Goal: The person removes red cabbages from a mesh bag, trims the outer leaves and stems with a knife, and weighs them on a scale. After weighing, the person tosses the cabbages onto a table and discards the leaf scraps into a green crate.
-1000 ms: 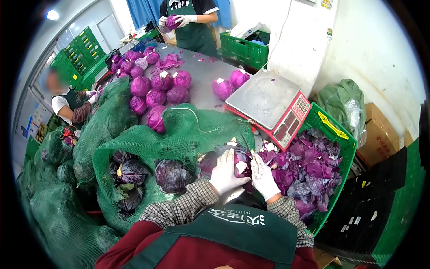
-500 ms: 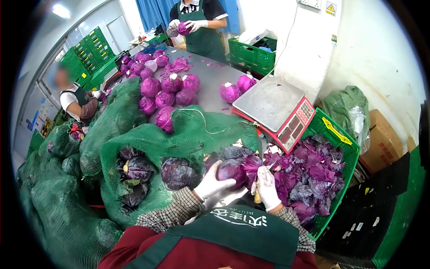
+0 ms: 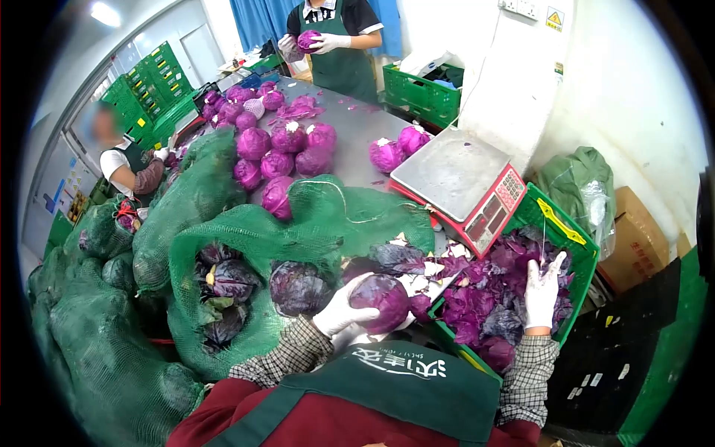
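My gloved left hand is closed around the side of a purple cabbage in front of my apron. My gloved right hand is over the leaf-filled green crate, its back towards me and thumb raised. A thin upright line above its fingers looks like the edge-on blade of a knife; the handle is hidden in the hand. Loose purple cabbage leaves fill the crate. Beside the held cabbage lie a dark cabbage on green netting and cut pale pieces with outer leaves.
A red scale stands beside the crate. Several trimmed cabbages sit on the metal table. Full green net sacks crowd the left. One co-worker holds a cabbage across the table; another person works at far left.
My right hand has moved right, from the cabbage to over the crate. The leaf peeled from the cabbage's side is no longer there. My left hand still holds the cabbage, now turned.
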{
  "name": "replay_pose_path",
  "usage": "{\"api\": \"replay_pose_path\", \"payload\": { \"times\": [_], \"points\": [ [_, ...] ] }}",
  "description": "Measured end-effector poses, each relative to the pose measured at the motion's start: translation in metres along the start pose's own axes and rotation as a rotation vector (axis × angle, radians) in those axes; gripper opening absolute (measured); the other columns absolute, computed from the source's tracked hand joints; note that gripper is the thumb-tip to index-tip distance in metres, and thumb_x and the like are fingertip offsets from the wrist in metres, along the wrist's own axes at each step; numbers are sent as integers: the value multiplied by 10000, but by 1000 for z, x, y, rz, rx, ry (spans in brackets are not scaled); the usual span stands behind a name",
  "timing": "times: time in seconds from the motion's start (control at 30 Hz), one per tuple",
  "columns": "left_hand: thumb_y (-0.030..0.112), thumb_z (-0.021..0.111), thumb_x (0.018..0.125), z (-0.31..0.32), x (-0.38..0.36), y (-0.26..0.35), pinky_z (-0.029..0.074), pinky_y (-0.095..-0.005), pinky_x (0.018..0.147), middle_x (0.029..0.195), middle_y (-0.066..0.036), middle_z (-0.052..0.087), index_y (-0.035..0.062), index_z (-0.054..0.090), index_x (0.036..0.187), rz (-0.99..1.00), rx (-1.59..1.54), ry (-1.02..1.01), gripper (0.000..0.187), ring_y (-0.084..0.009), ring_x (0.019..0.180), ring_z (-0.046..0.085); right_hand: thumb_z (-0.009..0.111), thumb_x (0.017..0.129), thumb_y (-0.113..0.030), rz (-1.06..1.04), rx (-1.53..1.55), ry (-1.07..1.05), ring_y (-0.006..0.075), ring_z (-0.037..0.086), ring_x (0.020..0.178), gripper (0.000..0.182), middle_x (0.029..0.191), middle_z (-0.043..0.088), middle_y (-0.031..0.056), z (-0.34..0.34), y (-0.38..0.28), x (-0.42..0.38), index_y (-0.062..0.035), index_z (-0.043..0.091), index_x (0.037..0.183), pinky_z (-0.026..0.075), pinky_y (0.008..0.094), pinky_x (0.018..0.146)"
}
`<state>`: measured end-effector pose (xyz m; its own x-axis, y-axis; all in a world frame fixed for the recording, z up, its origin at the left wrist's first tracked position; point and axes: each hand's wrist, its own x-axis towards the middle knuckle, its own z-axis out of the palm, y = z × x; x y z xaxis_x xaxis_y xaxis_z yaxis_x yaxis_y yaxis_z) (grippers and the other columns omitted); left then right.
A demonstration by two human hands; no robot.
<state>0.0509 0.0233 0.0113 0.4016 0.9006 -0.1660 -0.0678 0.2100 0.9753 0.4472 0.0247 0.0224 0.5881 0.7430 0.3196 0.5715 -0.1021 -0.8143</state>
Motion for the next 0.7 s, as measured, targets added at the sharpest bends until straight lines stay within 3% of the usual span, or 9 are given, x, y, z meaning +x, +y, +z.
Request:
{"api": "replay_pose_path", "payload": {
  "times": [0.07,0.1,0.13,0.2,0.23,0.33,0.5,0.6,0.7],
  "points": [
    [259,860,648,2,10,-3,380,-374,1069,1343,-177,467,-31,313,1411,86,370,10,983,-271,1254,473,588,893,-19,-198,245,-14,205,549,1121,524,1388,450,202,18,5,-10,36,394,1376,413,308,1000],
    [324,870,612,5,14,5,360,-370,1082,1362,-213,436,-53,309,1404,139,766,44,1041,-297,1268,454,602,864,2,4,434,-240,168,542,1107,446,1299,526,151,24,-14,-23,36,483,1293,432,306,982],
    [397,863,588,6,20,1,348,-378,1088,1367,-247,420,-54,307,1406,198,924,48,1087,-330,1273,446,616,852,6,-26,406,-404,152,562,1073,334,1175,591,106,28,-40,-42,24,562,1181,458,300,944],
    [424,845,590,14,27,-3,345,-380,1091,1356,-263,426,-57,304,1406,199,1053,62,1091,-353,1271,445,693,820,-42,-172,347,-631,142,604,915,263,1071,630,78,58,-61,-82,11,610,1064,508,300,825],
    [457,813,602,20,29,1,343,-391,1091,1358,-275,420,-61,299,1407,182,1063,54,1087,-367,1278,432,725,805,-87,-280,378,-733,180,606,954,299,1059,628,90,69,-66,-94,4,612,1066,503,320,835],
    [503,766,615,29,33,2,360,-422,1068,1315,-298,442,-54,317,1390,199,1038,31,1056,-410,1255,433,731,806,-178,-511,220,-683,302,573,1038,371,1071,590,153,96,-71,-119,-17,592,1110,484,361,880],
    [454,793,595,40,33,20,405,-443,1012,1229,-270,484,-12,363,1338,178,964,4,977,-410,1187,476,693,823,-209,-559,44,-680,323,603,987,365,1106,581,161,93,-81,-116,-32,576,1120,521,376,796],
    [464,789,603,44,34,24,415,-433,1008,1267,-283,460,-46,316,1362,62,1072,-15,1029,-406,1199,469,659,823,-156,-601,-43,-677,315,619,912,305,1081,585,152,92,-81,-118,-47,578,1097,532,378,721],
    [475,787,615,43,32,13,410,-421,1021,1310,-307,422,-87,272,1378,150,1172,20,1078,-407,1223,453,626,822,-112,-525,-119,-646,304,619,845,236,1006,590,139,95,-79,-115,-60,581,1048,530,378,680]
  ]
}}
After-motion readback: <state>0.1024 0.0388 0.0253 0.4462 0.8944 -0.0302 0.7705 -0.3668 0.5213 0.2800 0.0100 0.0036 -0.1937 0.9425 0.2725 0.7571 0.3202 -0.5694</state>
